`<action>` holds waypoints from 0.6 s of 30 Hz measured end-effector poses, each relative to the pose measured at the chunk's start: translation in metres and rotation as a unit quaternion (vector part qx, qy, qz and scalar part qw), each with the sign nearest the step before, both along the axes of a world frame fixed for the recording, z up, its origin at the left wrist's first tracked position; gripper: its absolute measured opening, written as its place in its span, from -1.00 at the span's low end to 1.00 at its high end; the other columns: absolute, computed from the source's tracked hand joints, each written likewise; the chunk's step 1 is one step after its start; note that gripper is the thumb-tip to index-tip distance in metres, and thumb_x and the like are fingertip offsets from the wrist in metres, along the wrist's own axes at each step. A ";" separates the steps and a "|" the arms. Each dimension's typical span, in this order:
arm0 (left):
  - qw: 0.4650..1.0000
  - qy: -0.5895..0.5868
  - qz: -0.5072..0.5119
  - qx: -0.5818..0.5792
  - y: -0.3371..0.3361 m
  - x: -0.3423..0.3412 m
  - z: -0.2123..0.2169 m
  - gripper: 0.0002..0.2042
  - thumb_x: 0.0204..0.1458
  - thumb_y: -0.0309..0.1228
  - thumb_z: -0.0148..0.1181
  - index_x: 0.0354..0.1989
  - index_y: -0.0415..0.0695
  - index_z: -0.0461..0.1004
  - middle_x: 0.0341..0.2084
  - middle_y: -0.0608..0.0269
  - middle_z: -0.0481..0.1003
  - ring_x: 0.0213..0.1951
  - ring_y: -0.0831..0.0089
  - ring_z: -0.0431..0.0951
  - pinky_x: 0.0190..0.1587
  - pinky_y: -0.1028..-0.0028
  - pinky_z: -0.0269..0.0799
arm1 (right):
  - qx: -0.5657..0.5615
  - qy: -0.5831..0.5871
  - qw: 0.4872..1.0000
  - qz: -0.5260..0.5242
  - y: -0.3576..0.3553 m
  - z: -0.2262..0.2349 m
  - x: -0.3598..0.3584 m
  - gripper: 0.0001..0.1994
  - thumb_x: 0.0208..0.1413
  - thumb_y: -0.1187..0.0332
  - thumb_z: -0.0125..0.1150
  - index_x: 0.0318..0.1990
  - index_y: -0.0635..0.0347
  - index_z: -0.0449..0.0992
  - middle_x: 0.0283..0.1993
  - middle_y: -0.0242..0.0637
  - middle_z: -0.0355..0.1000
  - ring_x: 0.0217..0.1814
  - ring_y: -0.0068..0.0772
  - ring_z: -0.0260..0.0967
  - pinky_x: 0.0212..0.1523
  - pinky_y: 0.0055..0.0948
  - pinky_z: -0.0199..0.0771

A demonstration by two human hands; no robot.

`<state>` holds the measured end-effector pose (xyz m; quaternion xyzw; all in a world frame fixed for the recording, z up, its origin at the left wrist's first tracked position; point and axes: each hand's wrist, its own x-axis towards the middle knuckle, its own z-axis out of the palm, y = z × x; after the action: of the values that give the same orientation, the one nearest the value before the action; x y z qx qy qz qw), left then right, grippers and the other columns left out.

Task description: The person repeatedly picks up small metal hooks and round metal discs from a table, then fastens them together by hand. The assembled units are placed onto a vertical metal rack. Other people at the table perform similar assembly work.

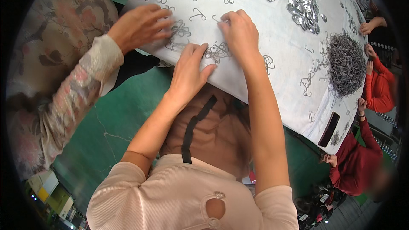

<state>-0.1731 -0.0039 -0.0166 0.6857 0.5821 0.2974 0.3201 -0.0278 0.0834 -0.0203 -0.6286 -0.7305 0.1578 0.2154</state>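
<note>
Bent metal wire hooks lie on the white tabletop (272, 89). At the table's near edge, my left hand (187, 74) rests beside a small heap of wire hooks (218, 52). Its fingers are stretched out at the heap, with the thumb apart. My right hand (242, 36) is just beyond the heap, thumb and forefinger pinched together. A thin wire hook (215, 17) pokes out at these fingertips; the rest of it is hidden by the fingers. Single hooks (197, 15) are spread out farther up the table.
A co-worker's hand (142, 25) hovers over more hooks at my left. Shiny round metal pieces (304, 12) are piled at the upper right. A large mound of hooks (347, 64) and a black oblong object (329, 129) lie rightward. Other people (379, 85) work along the far right edge.
</note>
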 end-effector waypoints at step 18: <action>0.995 -0.090 0.008 -0.029 -0.001 -0.012 -0.006 -0.58 -0.11 -0.59 0.23 0.01 -0.25 0.42 -0.27 0.14 0.40 -0.31 0.33 0.45 -0.23 0.45 0.41 | -0.017 -0.183 0.959 0.214 0.056 -0.003 -0.042 -0.86 0.04 0.36 0.13 -0.27 0.16 0.50 -0.23 -0.17 0.43 -0.19 -0.08 0.40 -0.14 -0.19 0.37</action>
<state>-0.1847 -0.0045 -0.0227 0.6421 0.5643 0.3437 0.3887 -0.0698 0.1398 -0.0238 -0.4789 -0.8722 0.0950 0.0286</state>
